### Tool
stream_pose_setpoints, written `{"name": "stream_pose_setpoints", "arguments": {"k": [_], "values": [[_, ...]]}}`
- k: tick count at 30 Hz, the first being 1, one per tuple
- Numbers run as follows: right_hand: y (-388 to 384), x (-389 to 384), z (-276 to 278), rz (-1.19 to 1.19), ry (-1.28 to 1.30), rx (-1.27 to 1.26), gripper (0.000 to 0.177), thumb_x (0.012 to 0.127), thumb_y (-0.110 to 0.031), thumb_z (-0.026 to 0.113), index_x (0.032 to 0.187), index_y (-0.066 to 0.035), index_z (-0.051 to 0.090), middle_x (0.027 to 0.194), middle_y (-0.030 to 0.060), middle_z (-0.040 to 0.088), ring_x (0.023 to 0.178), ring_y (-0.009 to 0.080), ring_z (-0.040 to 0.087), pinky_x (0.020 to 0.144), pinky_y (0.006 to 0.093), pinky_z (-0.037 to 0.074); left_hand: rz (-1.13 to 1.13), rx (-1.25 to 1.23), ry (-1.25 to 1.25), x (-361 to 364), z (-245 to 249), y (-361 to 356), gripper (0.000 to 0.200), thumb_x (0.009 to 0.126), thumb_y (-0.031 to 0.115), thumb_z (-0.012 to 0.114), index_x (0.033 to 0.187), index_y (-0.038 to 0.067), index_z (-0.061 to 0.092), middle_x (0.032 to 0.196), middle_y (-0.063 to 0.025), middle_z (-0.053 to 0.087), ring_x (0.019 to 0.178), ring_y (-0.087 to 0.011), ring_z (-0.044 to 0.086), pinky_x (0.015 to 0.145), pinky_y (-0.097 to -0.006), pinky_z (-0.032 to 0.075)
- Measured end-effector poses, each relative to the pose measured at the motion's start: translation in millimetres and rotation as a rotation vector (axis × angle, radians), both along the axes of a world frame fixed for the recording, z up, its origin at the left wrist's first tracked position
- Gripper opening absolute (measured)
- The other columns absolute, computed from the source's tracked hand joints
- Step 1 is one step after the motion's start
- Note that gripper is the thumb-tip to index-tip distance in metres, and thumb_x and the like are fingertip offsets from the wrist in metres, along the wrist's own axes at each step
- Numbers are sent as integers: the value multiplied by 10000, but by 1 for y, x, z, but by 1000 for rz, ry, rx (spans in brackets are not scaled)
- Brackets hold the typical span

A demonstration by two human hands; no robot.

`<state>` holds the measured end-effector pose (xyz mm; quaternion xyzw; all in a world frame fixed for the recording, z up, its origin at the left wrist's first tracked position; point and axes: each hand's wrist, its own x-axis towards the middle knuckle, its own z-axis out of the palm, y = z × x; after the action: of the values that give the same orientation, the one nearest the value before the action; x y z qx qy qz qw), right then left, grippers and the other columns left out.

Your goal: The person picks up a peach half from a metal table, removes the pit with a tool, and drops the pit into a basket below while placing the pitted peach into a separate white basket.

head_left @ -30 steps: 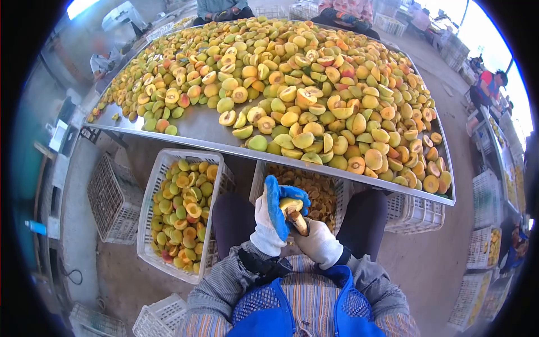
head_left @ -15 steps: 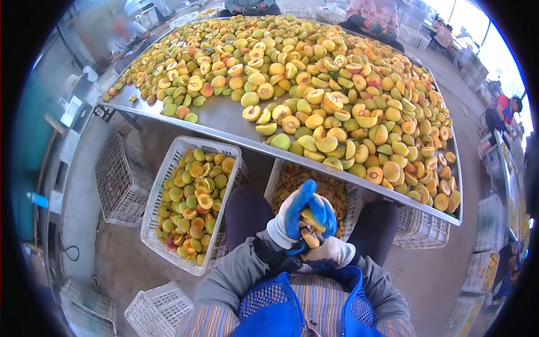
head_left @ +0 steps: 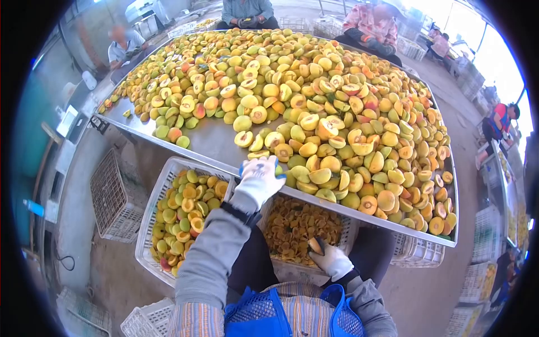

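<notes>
My left hand point(head_left: 259, 175), in a white and blue work glove, reaches over the near edge of the metal table point(head_left: 216, 137). Its fingers are closed around a green-yellow peach half point(head_left: 279, 170), of which only a little shows beside the thumb. Low between my knees, my right hand point(head_left: 333, 262), gloved too, grips a small tool with a wooden handle point(head_left: 315, 245); the tool's working end cannot be made out. Below the right hand's reach stands a crate point(head_left: 349, 236) with brownish fruit scraps point(head_left: 300, 227). Halved yellow peaches point(head_left: 331, 163) lie heaped across the table.
A white crate point(head_left: 147, 224) of peach halves stands left of my knees. Other crates stand at the left point(head_left: 112, 194), lower left point(head_left: 147, 321) and under the table's right side point(head_left: 418, 251). Several people sit around the table and farther right.
My hands have parted. The left has moved up and away to a fruit at the table's edge; the right has stayed low with the tool. The peach piece held between them is gone from view.
</notes>
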<state>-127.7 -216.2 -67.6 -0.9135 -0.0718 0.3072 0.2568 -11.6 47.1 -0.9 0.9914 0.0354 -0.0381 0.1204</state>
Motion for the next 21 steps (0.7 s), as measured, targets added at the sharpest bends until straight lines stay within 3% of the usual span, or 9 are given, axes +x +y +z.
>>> {"name": "stream_pose_setpoints", "arguments": {"k": [5, 6, 8, 9, 10, 12, 14, 16, 21], "values": [[-4, -3, -13, 59, 74, 51, 604, 849, -467, 598, 1281, -50, 534, 1028, 276, 645, 996, 414, 617, 866, 450, 488, 67, -88, 222, 42, 7, -4, 520, 727, 340, 731, 1139, 62, 581, 1078, -171, 652, 1049, -336, 611, 897, -437, 482], [-4, -1, -11, 63, 68, 55, 604, 849, -467, 598, 1281, -50, 534, 1028, 276, 645, 996, 414, 617, 866, 450, 488, 97, -191, 47, 36, -2, 3, 407, 745, 257, 730, 1082, 63, 611, 1034, -144, 675, 950, -305, 651, 856, -394, 506], [-4, -2, -11, 53, 78, 48, 614, 849, -465, 598, 1299, -54, 526, 1031, 279, 644, 1003, 413, 615, 868, 450, 489, 122, -978, -169, 42, -60, 40, 274, 783, 169, 704, 1028, 66, 638, 962, -93, 681, 830, -235, 670, 742, -336, 538], [-5, -3, -15, 64, 55, 60, 610, 850, -462, 597, 1303, -60, 524, 1025, 278, 645, 997, 415, 615, 865, 451, 491, 308, -1305, -117, 27, -35, 42, 176, 811, 102, 672, 982, 66, 654, 929, -59, 666, 726, -185, 656, 647, -311, 551], [-5, -3, -15, 67, 53, 65, 610, 850, -462, 597, 1303, -60, 524, 1025, 278, 645, 997, 415, 615, 865, 451, 491, 429, -1735, -205, 12, -30, 44, 227, 862, 186, 653, 1045, 52, 639, 990, -98, 678, 741, -222, 676, 618, -358, 573], [-2, -4, -11, 93, 55, 24, 604, 850, -454, 597, 1303, -61, 521, 1016, 275, 648, 984, 415, 619, 858, 455, 494, 145, -2315, -209, -9, -31, 57, 365, 920, 344, 590, 1134, 49, 611, 1075, -136, 667, 840, -276, 687, 660, -398, 595], [4, -4, -3, 107, 66, 13, 600, 850, -447, 596, 1299, -55, 520, 1006, 270, 652, 974, 413, 623, 849, 459, 496, 165, -2478, -373, -32, -21, 36, 487, 977, 429, 461, 1238, 27, 549, 1158, -186, 631, 956, -334, 663, 714, -416, 601], [4, -8, 2, 123, -26, 128, 592, 847, -440, 607, 1298, -67, 521, 1012, 268, 652, 978, 409, 622, 838, 459, 496, 199, -2590, -230, -48, -31, 29, 521, 979, 448, 451, 1241, 5, 535, 1107, -198, 640, 908, -317, 670, 673, -400, 603], [23, -11, 52, 26, -203, 297, 557, 843, -392, 641, 1284, -68, 534, 928, 258, 663, 895, 403, 647, 777, 433, 513, 353, -2385, 33, -81, -29, -7, 566, 954, 574, 409, 1091, 65, 615, 798, -142, 665, 585, -241, 632, 462, -348, 513]]}}
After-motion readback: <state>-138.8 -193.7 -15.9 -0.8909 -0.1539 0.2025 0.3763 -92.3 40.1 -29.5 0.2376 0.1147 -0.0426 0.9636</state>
